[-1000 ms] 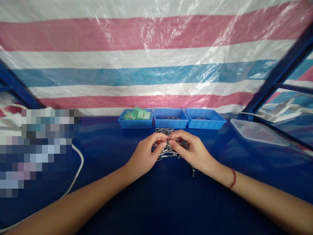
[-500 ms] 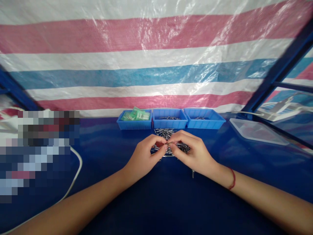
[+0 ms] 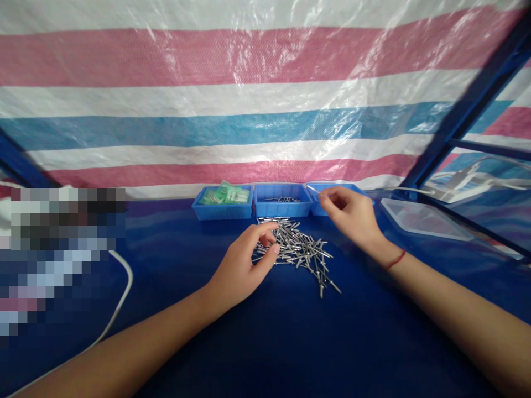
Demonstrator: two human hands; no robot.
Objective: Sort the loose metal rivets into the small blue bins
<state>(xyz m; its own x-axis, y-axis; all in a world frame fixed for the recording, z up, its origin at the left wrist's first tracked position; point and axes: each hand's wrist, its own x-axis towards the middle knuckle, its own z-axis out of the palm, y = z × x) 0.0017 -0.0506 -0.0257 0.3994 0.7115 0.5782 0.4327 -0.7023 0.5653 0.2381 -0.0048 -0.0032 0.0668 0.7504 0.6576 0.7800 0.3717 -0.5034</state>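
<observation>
A loose heap of metal pop rivets (image 3: 301, 246) lies on the blue tabletop. My left hand (image 3: 244, 257) rests at the heap's left side, thumb and fingers apart, with nothing held between them. Up and to the right, my right hand (image 3: 350, 215) pinches a single pop rivet (image 3: 312, 189) over the right blue bin (image 3: 317, 209), hiding much of that bin. The middle blue bin (image 3: 283, 209) has several rivets in it. In the left blue bin (image 3: 224, 212) are green plastic packets (image 3: 229, 193) with metal pieces inside.
A clear plastic lid (image 3: 425, 221) lies at the right by the blue metal frame (image 3: 456, 127). Behind the bins hangs a striped tarp (image 3: 232, 127). A white cable (image 3: 128, 276) runs along the left; the area beyond it is pixelated.
My hands, together over the heap before, have parted. The right hand moved up and right to the right bin with a rivet. The left hand opened and stayed near the heap.
</observation>
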